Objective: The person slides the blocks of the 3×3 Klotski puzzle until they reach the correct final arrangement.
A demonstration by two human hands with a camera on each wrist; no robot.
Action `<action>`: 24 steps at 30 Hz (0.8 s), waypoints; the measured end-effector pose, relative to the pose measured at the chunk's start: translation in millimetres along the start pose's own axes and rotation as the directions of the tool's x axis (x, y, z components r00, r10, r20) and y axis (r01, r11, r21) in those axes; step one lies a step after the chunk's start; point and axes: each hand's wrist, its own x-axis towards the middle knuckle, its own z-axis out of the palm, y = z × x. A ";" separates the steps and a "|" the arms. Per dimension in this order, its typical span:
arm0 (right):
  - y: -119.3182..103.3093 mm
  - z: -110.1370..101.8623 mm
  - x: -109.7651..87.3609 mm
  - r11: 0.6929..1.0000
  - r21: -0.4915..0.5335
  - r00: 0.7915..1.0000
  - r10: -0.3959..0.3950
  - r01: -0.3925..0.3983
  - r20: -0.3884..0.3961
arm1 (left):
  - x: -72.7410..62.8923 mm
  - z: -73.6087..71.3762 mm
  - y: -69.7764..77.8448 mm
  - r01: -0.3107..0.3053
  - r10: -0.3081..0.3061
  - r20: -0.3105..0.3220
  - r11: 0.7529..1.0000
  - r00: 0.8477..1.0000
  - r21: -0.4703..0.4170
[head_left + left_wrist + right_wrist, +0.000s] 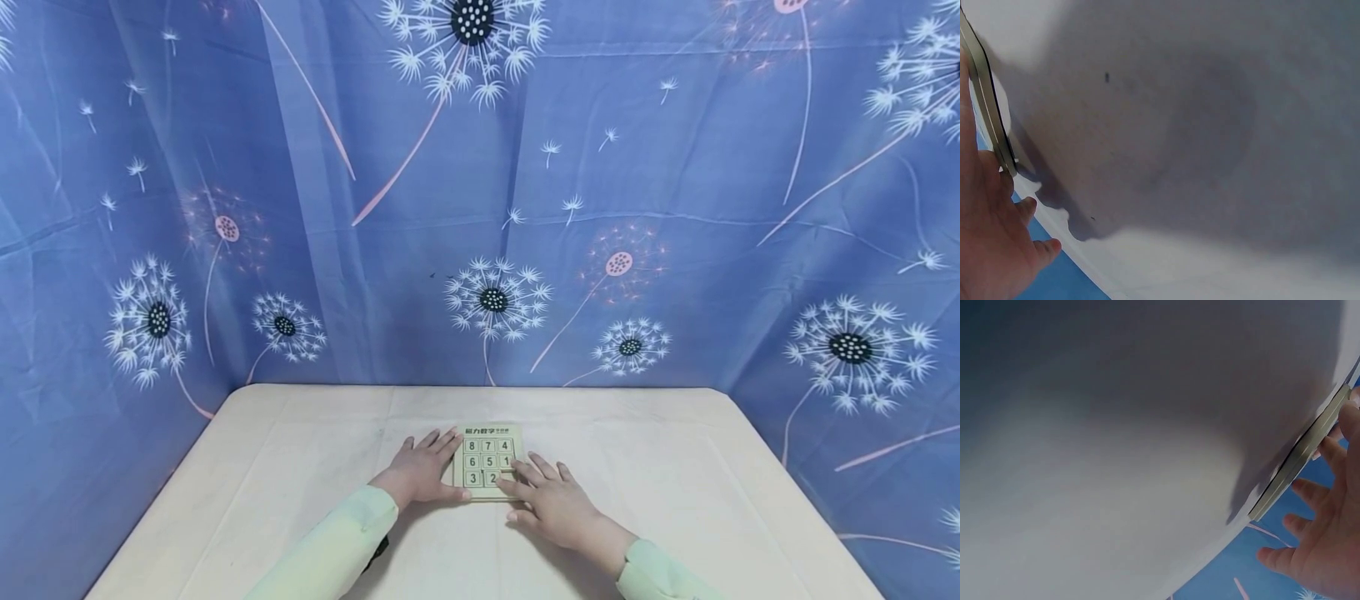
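Note:
In the head view a square sliding number puzzle [490, 492] lies on the table, pale yellow, with numbered tiles. Its rows read 8 7 4, then 6 5 1, then 3 2, with the lower right corner under fingers of my right hand [558, 507]. That hand touches the board's right side, its fingers spread. My left hand [423, 471] holds the left side, thumb at the near corner and index finger by the far corner. In the left wrist view the puzzle's edge [991, 103] stands beside the left hand. The right wrist view shows the puzzle's edge [1300, 456] by the right fingers.
A pale cloth covers the table [300, 433]. Blue curtain [390, 275] with dandelion prints hangs behind it and along both sides. Under the left sleeve a small black item [377, 552] partly shows; its kind is unclear.

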 end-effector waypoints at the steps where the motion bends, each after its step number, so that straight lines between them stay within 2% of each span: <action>1: 0.2 0.1 -0.3 1.000 0.002 1.000 0.002 -0.002 0.001 | -0.1 0.0 0.0 0.000 0.000 0.001 1.000 1.000 -0.001; 24: 4.0 -3.5 -6.7 1.000 0.015 1.000 -0.008 0.009 -0.024 | -4.1 -5.2 3.4 0.000 0.000 0.006 1.000 1.000 -0.024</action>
